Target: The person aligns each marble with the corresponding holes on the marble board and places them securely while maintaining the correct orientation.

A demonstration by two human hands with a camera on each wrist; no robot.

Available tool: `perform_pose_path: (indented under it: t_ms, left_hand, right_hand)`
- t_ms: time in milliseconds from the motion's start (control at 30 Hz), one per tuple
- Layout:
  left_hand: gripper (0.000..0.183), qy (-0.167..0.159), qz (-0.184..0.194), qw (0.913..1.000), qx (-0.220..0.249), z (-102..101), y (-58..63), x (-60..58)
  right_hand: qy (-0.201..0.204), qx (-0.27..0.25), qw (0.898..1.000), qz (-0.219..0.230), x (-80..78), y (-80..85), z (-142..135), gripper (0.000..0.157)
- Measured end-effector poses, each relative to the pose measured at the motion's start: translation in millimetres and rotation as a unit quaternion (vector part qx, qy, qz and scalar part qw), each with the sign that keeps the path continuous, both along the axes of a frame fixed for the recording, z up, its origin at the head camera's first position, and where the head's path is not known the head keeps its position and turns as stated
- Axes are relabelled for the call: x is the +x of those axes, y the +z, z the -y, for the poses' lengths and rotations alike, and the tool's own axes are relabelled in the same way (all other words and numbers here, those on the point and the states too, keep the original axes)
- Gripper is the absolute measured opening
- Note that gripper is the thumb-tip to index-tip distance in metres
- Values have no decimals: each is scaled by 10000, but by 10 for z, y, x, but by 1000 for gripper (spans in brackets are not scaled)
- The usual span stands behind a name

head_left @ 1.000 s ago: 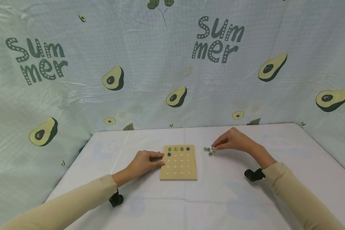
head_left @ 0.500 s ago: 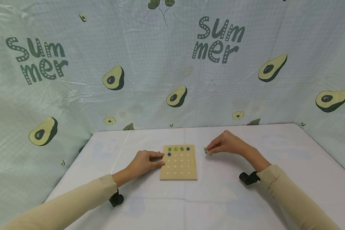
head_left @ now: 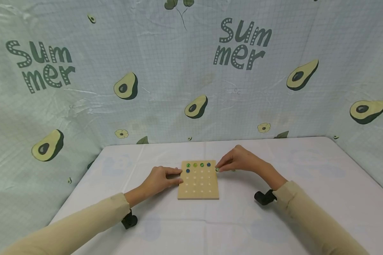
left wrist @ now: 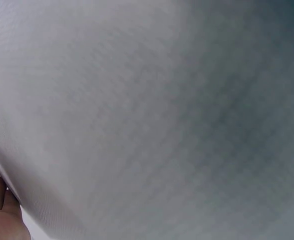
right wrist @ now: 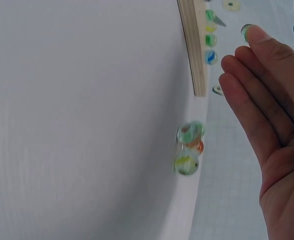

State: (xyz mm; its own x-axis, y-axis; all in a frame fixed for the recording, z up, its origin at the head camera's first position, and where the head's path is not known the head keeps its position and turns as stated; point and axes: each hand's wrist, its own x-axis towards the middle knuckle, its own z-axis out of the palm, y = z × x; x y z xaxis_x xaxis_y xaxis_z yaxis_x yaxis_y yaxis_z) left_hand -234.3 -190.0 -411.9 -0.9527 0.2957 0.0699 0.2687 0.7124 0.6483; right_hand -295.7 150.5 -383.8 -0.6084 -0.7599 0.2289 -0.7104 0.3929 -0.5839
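Head view: the left hand (head_left: 157, 180), index finger and thumb extended, contacts the left edge of a square, pale wooden marble board (head_left: 198, 181), flat on the bench (head_left: 166, 230). Seated marbles (head_left: 202, 165): far row green, yellow, green, blue; next row, one blue. At the right edge, fingers of the right hand (head_left: 242, 160) pinch a green-tinted glass marble (head_left: 217, 169). Farther right: loose marbles (right wrist: 187, 164), swirled green, orange, yellow.

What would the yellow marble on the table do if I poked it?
The yellow marble would probably roll, since it looks round and the table looks flat. It might knock the green marble, which sits close by. It may feel slippery too, because it looks smooth and glassy.
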Motion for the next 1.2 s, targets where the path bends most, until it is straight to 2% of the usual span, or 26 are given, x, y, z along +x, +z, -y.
perform_pose_path:
  t_ms: [433,600,767,1200]
  left_hand:
    - [43,-19,-4,10000,-5,1,-9,-7]
    - [43,-16,-17,10000,-38,3,-2,-5]
    - [43,-34,-9,10000,-38,0,14,7]
    - [43,-39,-16,9998,-174,-12,33,10]
  right_hand:
    - [30,-68,9998,-187,67,-16,316,14]
    - [-79,-74,9998,-141,92,-31,401,15]
    - [-191,-77,9993,-300,103,-60,484,15]
    - [-1014,13,9948,-21,106,-59,739,17]
